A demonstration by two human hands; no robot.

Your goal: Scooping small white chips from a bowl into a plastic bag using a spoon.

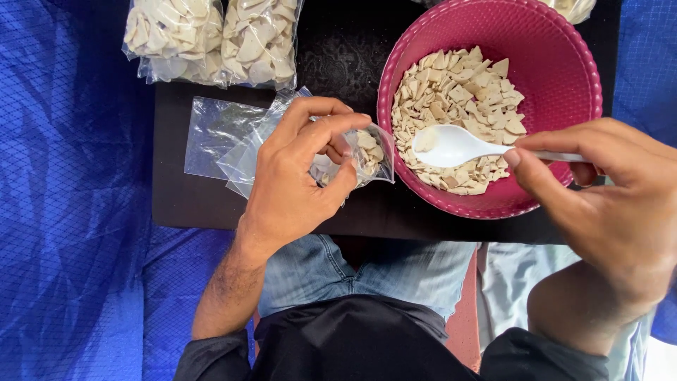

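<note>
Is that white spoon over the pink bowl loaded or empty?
Nearly empty. The white spoon, held by the right hand over the pink bowl, shows a bare scoop with perhaps one pale chip at its tip.

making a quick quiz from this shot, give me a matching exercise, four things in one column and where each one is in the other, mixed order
Things:
1. white spoon
2. small clear bag
3. two filled bags
4. empty clear bags

Places:
A. lying flat on the black board, beside the left hand
B. held open in the left hand
C. at the far edge of the board, top left
D. over the pink bowl, held by the right hand

Pairs: 1-D, 2-B, 3-C, 4-A
</note>
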